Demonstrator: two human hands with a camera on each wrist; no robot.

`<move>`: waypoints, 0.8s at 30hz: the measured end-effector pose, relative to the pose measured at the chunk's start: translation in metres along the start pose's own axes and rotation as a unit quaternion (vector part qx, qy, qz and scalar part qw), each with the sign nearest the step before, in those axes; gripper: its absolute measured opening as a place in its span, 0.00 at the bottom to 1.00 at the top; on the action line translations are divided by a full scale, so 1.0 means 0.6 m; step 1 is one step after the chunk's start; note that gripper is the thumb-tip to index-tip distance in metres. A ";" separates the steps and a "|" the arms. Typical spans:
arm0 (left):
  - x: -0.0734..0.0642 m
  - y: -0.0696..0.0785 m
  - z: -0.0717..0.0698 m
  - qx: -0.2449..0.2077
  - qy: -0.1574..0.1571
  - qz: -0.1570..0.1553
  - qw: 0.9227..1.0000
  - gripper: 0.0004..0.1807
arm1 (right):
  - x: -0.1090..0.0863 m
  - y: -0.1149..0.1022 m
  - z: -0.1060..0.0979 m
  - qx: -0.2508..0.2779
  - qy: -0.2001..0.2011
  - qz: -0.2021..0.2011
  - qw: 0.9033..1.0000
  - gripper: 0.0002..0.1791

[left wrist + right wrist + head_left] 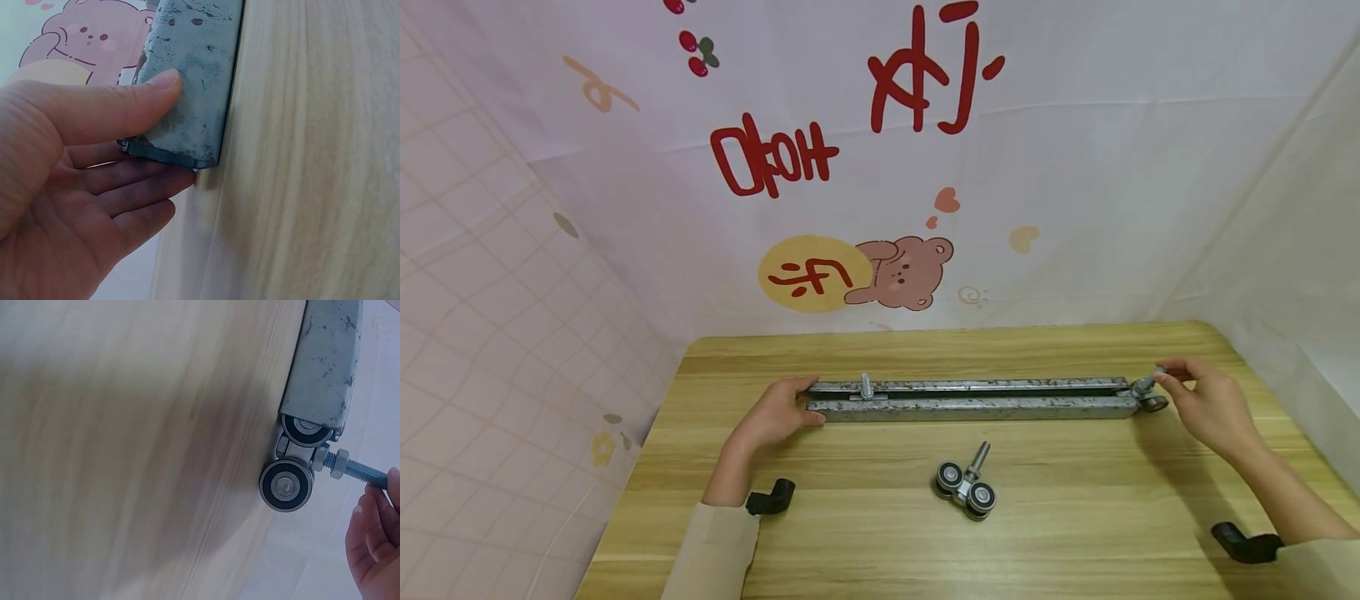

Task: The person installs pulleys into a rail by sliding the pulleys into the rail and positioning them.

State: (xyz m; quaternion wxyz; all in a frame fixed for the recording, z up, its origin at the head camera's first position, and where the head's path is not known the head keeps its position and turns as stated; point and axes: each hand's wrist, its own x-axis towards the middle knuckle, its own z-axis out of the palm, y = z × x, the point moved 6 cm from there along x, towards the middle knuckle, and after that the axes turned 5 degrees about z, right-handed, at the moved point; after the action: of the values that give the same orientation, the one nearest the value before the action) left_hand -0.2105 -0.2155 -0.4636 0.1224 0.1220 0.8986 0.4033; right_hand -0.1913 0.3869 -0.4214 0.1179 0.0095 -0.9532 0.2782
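A long scuffed metal rail with a slot along its top lies across the wooden table. My left hand grips its left end, thumb on the near side wall. At the rail's right end, my right hand pinches the threaded bolt of a roller trolley. One wheel pair of that trolley sits partly inside the rail's end; the other is outside. A bolt stands up through the slot near the left end; what it joins inside is hidden. A second roller trolley lies loose on the table.
The wooden table meets a printed white cloth backdrop at the back, with more cloth at both sides. Black curved pieces stick out at both wrists.
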 end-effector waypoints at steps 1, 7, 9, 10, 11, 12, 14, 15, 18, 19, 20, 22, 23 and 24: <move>0.000 0.001 0.000 0.000 0.000 0.001 1.000 0.42 | 0.000 -0.001 0.001 0.000 -0.001 -0.001 1.000 0.17; -0.001 0.003 0.000 -0.001 -0.002 0.000 1.000 0.42 | 0.001 -0.008 0.004 -0.002 -0.002 -0.006 1.000 0.17; -0.001 0.003 -0.001 -0.002 -0.003 -0.002 1.000 0.42 | 0.001 -0.010 0.004 -0.001 -0.001 -0.008 1.000 0.16; -0.002 0.003 0.000 -0.002 -0.003 -0.001 1.000 0.42 | 0.001 -0.011 0.004 0.000 0.000 -0.010 1.000 0.16; -0.002 0.002 0.000 -0.001 -0.003 0.000 1.000 0.42 | 0.001 -0.012 0.005 0.000 0.001 -0.012 1.000 0.16; -0.002 0.002 0.000 -0.001 -0.003 -0.001 1.000 0.42 | 0.001 -0.013 0.005 0.001 0.002 -0.013 1.000 0.16; -0.002 0.002 0.000 -0.001 -0.004 -0.001 1.000 0.42 | 0.000 -0.015 0.005 0.003 0.003 -0.017 1.000 0.15; -0.002 0.002 0.000 -0.001 -0.004 -0.001 1.000 0.42 | 0.000 -0.016 0.005 0.003 0.003 -0.019 1.000 0.15; -0.003 0.005 -0.001 -0.003 -0.003 -0.001 1.000 0.41 | -0.001 -0.020 0.007 0.004 0.001 -0.022 1.000 0.15; -0.003 0.006 -0.001 -0.003 -0.002 -0.001 1.000 0.41 | -0.001 -0.022 0.008 0.005 0.000 -0.021 1.000 0.15; -0.004 0.006 -0.001 -0.003 -0.002 -0.001 1.000 0.41 | -0.002 -0.023 0.009 0.006 -0.002 -0.021 1.000 0.15; -0.004 0.006 -0.001 -0.003 -0.002 0.000 1.000 0.41 | -0.002 -0.027 0.011 0.008 -0.003 -0.021 1.000 0.15; -0.004 0.007 -0.001 -0.003 -0.003 0.001 1.000 0.42 | -0.002 -0.028 0.012 0.008 -0.005 -0.021 1.000 0.15; -0.004 0.006 -0.001 -0.002 -0.003 0.000 1.000 0.42 | -0.002 -0.030 0.013 0.010 -0.007 -0.021 1.000 0.15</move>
State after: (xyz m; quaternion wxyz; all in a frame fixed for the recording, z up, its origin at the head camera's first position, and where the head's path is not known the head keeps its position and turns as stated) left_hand -0.2083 -0.2144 -0.4603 0.1253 0.1225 0.8976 0.4046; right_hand -0.1905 0.3676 -0.4185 0.1167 0.0327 -0.9507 0.2854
